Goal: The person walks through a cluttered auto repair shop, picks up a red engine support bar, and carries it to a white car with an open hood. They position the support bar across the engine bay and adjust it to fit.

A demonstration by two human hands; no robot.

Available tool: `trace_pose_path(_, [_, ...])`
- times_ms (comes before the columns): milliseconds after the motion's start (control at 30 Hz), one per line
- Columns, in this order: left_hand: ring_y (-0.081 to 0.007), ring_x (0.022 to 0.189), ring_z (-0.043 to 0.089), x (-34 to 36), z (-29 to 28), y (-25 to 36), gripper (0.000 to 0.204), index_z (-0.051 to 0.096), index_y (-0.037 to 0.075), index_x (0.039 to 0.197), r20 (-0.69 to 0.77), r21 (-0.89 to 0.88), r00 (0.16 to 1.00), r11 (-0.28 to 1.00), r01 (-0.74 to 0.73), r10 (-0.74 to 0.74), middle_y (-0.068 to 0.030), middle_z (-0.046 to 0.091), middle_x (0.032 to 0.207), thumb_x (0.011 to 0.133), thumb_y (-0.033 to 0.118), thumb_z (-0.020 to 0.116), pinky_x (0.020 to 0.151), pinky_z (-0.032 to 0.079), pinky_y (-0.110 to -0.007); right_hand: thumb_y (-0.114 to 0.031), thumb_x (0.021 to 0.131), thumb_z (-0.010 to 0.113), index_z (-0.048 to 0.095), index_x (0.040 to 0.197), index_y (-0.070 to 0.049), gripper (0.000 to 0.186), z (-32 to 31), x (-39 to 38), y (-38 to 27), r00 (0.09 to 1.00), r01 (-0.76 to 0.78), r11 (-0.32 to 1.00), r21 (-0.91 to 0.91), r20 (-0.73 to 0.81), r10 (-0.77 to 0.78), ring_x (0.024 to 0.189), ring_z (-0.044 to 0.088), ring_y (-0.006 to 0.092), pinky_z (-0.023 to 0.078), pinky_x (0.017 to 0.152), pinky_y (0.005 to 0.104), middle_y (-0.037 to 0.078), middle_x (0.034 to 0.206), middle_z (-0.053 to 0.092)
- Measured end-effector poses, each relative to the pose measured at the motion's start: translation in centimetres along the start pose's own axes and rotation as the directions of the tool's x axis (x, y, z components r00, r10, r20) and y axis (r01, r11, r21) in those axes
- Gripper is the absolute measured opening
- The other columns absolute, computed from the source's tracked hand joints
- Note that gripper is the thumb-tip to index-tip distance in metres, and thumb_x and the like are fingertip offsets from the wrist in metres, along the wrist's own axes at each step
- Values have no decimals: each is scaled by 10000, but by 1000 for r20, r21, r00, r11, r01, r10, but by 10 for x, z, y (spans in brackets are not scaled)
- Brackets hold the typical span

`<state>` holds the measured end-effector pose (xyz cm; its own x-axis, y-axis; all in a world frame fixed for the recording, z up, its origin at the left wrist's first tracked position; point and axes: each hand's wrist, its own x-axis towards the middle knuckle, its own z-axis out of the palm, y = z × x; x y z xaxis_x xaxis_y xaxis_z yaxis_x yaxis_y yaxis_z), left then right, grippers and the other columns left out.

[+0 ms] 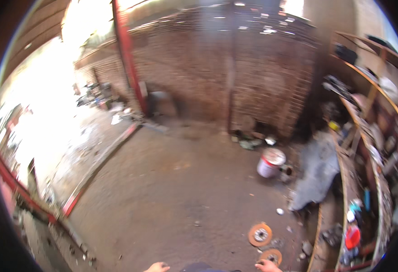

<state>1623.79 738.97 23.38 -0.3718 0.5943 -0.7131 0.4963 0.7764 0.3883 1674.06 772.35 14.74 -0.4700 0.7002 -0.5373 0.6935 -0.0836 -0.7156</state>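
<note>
"what's ahead of us?"

"a worn brown brick wall point(185, 81), white light showing through small gaps point(268, 31) near its top."

"and that strong white glare point(35, 99) on our left?"

"daylight, beside a slim red upright post point(131, 63). dusty grey-brown floor point(162, 190) below, cluttered wooden shelves point(347, 174) along the right."

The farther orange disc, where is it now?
In the head view, the farther orange disc lies on the floor at lower right, just beyond the other disc by the right hand.

From my end I see brown floor point(162, 199) carrying two orange discs point(260, 235), a pale bucket point(268, 167) and a white scrap point(280, 211).
</note>
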Motion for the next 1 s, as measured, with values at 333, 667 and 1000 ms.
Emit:
trace_pose_path(333, [-330,1102,652,60,-90,-125,538,652,49,1222,-325,-481,879,862,163,-348,-186,695,1135,889,469,605,954,506,-414,-352,913,655,661,1183,-10,436,-3,172,-192,993,-38,917,-397,90,80,1042,653,305,509,884,416,205,1084,699])
trace_pose_path(667, [-378,991,651,32,-12,-201,444,697,17,1099,24,-687,637,450,571,-771,-197,695,1085,879,400,651,838,516,-454,-402,883,667,675,1166,-7,487,153,497,-376,957,161,741,-652,287,44,1010,662,322,520,886,420,214,1051,704])
trace_pose_path(1000, [-226,770,650,193,-183,-218,361,691,6,1095,56,-973,651,104,204,-757,-118,714,893,935,322,620,666,530,-396,-285,906,605,683,865,2,300,349,713,-836,840,429,887,-171,436,-322,662,655,180,519,626,346,103,778,714])
